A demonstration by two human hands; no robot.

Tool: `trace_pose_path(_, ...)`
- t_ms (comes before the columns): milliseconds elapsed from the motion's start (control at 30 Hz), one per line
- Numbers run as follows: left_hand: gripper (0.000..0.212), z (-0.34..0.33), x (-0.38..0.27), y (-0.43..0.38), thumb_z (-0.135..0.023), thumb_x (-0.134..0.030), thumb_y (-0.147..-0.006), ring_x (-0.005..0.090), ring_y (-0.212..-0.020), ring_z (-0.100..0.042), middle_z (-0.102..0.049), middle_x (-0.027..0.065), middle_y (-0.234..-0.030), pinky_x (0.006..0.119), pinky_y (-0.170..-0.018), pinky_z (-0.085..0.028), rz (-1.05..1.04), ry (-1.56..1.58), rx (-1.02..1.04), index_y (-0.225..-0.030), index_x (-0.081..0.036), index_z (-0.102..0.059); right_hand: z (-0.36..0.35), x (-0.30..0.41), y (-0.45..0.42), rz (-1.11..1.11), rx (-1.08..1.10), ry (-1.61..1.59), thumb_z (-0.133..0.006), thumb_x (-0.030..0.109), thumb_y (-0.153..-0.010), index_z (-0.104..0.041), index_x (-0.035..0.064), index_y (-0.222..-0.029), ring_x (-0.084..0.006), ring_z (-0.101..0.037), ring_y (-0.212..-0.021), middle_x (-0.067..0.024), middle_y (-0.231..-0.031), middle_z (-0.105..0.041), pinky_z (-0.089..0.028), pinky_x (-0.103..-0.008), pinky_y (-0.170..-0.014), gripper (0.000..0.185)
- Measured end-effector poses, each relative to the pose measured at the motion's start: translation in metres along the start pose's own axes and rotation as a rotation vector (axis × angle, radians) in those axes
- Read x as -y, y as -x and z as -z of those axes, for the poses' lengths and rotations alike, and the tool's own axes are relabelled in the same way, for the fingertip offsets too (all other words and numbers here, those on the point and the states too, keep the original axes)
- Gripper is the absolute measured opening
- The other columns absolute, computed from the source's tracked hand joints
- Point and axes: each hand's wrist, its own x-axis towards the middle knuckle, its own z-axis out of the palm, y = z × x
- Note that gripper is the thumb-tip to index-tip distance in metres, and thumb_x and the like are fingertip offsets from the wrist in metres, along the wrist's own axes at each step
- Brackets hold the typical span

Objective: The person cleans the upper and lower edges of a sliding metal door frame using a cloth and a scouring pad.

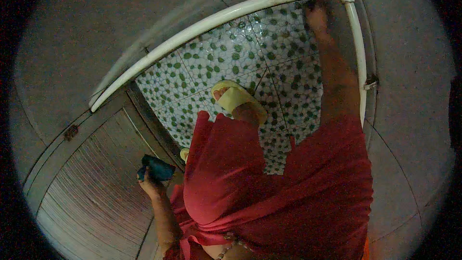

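At the lower left, my left hand is closed around a dark teal cloth, held in front of a ribbed door panel. My right arm reaches far forward along the right side. At its end my right hand is low in the dark corner, blurred, and its fingers are hard to make out. It is close to the elbow end of a white plastic pipe; whether it touches or holds anything cannot be told.
Green-spotted pebble-pattern floor tiles lie ahead, with a foot in a yellow slipper on them. A second yellow slipper shows partly. A ribbed door stands at the left, grey wall at the right.
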Motion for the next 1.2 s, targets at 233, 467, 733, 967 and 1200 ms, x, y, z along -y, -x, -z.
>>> trace_pose_path(233,0.028,-0.018,-0.002,0.004,-0.063,-0.008,-0.071,0.0240,-0.079,-0.054,-0.052,0.0094,-0.088,0.038,-0.071,-0.047,-0.173,-0.160,0.015,-0.094,-0.004,-0.050,0.003,0.032,0.007,0.392,0.622,-0.028,-0.064,0.040,-0.065,-0.034,-0.0038,-0.124,-0.0339,-0.036,-0.114,-0.0222,-0.126,-0.034,-0.030,-0.0417,-0.095,0.079)
trace_pose_path(467,0.024,-0.048,-0.007,0.013,-0.062,-0.006,-0.072,0.0234,-0.078,-0.054,-0.053,0.0089,-0.086,0.038,-0.070,-0.047,-0.155,-0.108,0.030,-0.092,-0.003,-0.050,0.041,0.225,0.184,0.782,0.770,-0.204,-0.061,0.030,-0.067,-0.050,0.0020,-0.110,-0.0355,-0.034,-0.114,-0.0191,-0.125,-0.037,-0.031,-0.0408,-0.097,0.052)
trace_pose_path(733,0.023,0.010,-0.005,0.026,-0.059,-0.007,-0.074,0.0250,-0.081,-0.056,-0.055,0.0108,-0.090,0.038,-0.074,-0.048,0.005,-0.010,-0.120,-0.094,-0.003,-0.050,0.054,0.104,0.117,0.440,0.566,0.019,-0.058,0.026,-0.075,-0.040,0.0062,-0.122,-0.0301,-0.026,-0.122,-0.0125,-0.131,-0.032,-0.023,-0.0414,-0.100,0.054)
trace_pose_path(967,0.027,-0.005,0.019,0.026,-0.060,-0.004,-0.073,0.0272,-0.084,-0.055,-0.055,0.0114,-0.094,0.039,-0.075,-0.047,-0.055,-0.066,-0.044,-0.097,-0.001,-0.049,0.070,0.037,0.074,0.381,0.395,0.213,-0.053,0.042,-0.079,-0.023,0.0041,-0.131,-0.0414,-0.027,-0.119,-0.0234,-0.134,-0.020,-0.032,-0.0497,-0.092,0.072)
trace_pose_path(1200,0.029,-0.031,-0.010,0.040,-0.062,-0.007,-0.074,0.0260,-0.083,-0.054,-0.053,0.0110,-0.092,0.039,-0.074,-0.047,-0.067,0.018,-0.107,-0.099,-0.001,-0.048,0.170,0.085,0.221,0.808,1.309,0.231,-0.050,0.031,-0.082,-0.025,0.0063,-0.131,-0.0356,-0.024,-0.123,-0.0161,-0.135,-0.024,-0.017,-0.0478,-0.102,0.061)
